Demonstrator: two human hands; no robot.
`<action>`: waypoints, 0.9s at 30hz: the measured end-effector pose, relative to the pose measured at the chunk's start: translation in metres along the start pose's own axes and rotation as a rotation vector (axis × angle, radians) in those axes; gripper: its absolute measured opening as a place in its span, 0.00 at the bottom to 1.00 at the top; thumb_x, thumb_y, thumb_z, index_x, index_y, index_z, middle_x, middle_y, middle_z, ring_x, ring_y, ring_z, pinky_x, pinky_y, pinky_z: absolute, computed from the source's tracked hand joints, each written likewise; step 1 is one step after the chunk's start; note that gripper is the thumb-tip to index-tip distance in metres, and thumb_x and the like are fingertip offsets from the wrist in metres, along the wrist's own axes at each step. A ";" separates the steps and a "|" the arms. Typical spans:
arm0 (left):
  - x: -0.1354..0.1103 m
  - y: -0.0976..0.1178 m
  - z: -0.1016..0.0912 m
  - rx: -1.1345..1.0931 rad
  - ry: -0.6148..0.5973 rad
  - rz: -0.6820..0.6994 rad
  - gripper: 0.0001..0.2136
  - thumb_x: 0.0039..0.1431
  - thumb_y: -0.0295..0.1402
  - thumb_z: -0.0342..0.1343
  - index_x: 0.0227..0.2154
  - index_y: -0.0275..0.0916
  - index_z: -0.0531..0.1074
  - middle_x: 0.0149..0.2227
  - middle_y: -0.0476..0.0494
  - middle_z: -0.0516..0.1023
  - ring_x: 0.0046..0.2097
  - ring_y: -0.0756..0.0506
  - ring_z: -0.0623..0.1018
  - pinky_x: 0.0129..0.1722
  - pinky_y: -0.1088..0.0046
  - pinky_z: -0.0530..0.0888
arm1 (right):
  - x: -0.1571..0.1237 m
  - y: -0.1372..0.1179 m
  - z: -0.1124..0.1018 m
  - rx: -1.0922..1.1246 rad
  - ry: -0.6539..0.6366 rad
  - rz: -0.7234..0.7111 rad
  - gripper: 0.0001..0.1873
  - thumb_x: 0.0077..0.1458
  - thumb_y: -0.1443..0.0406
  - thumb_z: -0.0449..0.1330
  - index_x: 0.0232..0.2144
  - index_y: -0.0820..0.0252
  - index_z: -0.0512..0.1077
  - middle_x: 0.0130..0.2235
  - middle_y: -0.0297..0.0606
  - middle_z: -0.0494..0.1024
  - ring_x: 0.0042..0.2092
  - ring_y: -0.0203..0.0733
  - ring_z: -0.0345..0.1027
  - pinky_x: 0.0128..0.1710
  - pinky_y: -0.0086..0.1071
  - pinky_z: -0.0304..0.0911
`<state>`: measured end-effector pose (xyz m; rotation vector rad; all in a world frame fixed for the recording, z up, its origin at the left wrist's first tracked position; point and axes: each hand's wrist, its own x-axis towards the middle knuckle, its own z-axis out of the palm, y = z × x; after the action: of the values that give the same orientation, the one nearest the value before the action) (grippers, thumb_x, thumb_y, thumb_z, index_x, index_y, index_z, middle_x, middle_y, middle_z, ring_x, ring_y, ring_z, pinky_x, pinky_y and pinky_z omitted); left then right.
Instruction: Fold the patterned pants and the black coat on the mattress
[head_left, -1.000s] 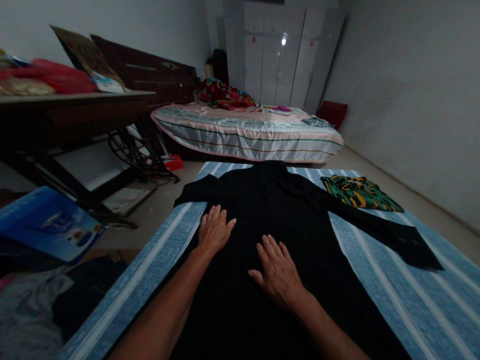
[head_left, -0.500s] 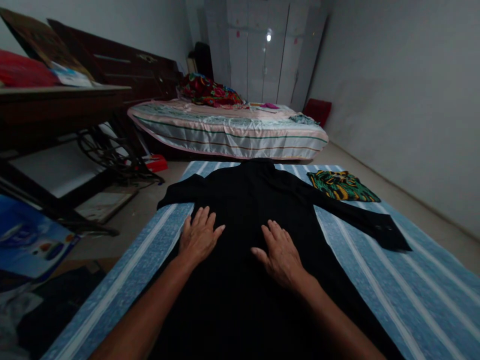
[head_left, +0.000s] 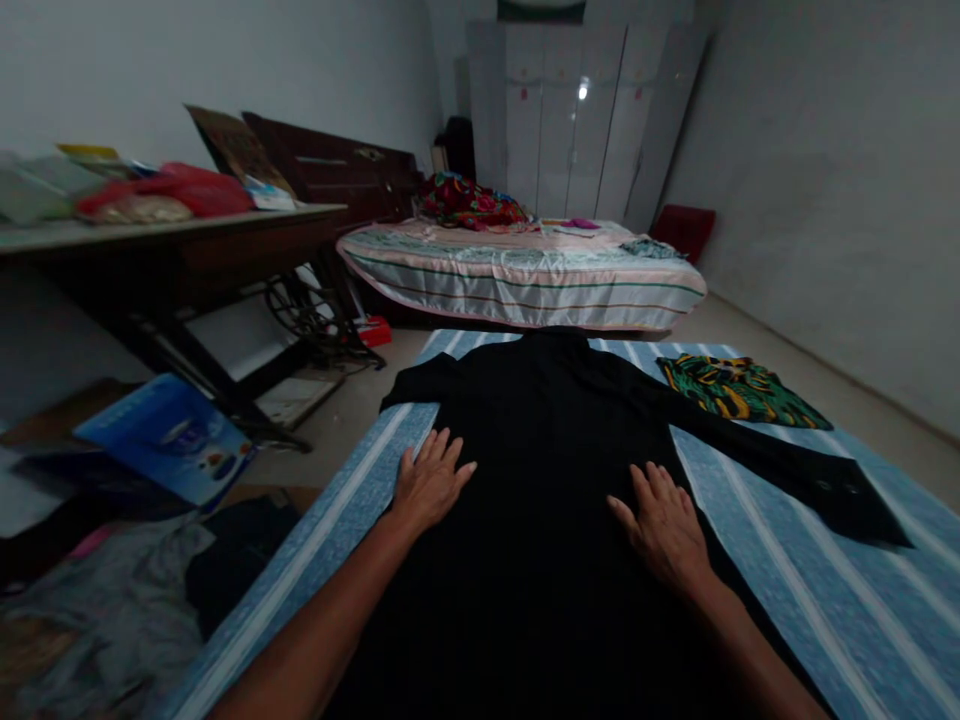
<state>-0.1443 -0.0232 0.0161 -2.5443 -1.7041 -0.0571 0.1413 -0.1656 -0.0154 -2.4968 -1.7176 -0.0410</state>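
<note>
One black shirt point(head_left: 540, 450), spread lengthwise on one blue striped sheet point(head_left: 750, 510); collar point(head_left: 555, 337) at far end, two sleeves out (left sleeve point(head_left: 420, 383) to the sheet's left edge, right sleeve point(head_left: 787, 460) angled near-right). Left hand point(head_left: 431, 483) and right hand point(head_left: 667, 525), two in all, lie open, palms down on the shirt, gripping nothing; laying-out looks mostly done, body unfolded, slight creasing by the right shoulder perhaps left to flatten. One patterned cloth point(head_left: 742, 388), apparently folded, far right; one bed point(head_left: 517, 285) beyond.
</note>
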 end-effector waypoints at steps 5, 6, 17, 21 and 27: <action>-0.022 0.000 0.000 -0.034 0.039 0.136 0.21 0.64 0.38 0.43 0.57 0.36 0.62 0.63 0.37 0.56 0.64 0.40 0.56 0.60 0.56 0.56 | -0.012 0.002 0.004 -0.001 0.054 -0.087 0.35 0.59 0.50 0.47 0.60 0.69 0.58 0.62 0.54 0.57 0.64 0.54 0.46 0.61 0.46 0.44; -0.024 0.000 0.001 -0.045 0.035 0.142 0.21 0.64 0.38 0.43 0.57 0.35 0.61 0.64 0.37 0.56 0.64 0.40 0.56 0.60 0.56 0.57 | -0.014 0.002 0.006 0.003 0.056 -0.100 0.35 0.59 0.50 0.47 0.59 0.69 0.59 0.62 0.54 0.58 0.64 0.54 0.46 0.61 0.47 0.44; -0.016 -0.005 -0.006 -0.073 -0.043 -0.113 0.23 0.64 0.44 0.40 0.57 0.38 0.61 0.63 0.38 0.57 0.64 0.37 0.56 0.57 0.45 0.55 | -0.015 0.008 0.021 0.002 0.073 -0.133 0.32 0.59 0.51 0.45 0.57 0.69 0.62 0.60 0.53 0.60 0.63 0.55 0.49 0.59 0.48 0.48; -0.013 0.010 -0.010 -0.004 0.080 -0.174 0.18 0.63 0.38 0.42 0.47 0.33 0.69 0.58 0.31 0.66 0.63 0.34 0.57 0.58 0.46 0.53 | -0.015 0.009 0.024 -0.024 0.101 -0.144 0.32 0.58 0.51 0.45 0.57 0.68 0.62 0.60 0.52 0.61 0.62 0.55 0.50 0.59 0.47 0.48; 0.001 0.032 0.001 -0.164 0.041 0.064 0.18 0.64 0.36 0.41 0.51 0.34 0.66 0.62 0.36 0.59 0.64 0.40 0.56 0.60 0.59 0.57 | -0.016 0.013 0.030 -0.068 0.092 -0.137 0.33 0.58 0.51 0.43 0.57 0.68 0.62 0.60 0.51 0.61 0.62 0.54 0.51 0.58 0.47 0.50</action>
<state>-0.1148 -0.0341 0.0140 -2.6908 -1.6669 -0.2536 0.1464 -0.1814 -0.0472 -2.3778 -1.8763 -0.2254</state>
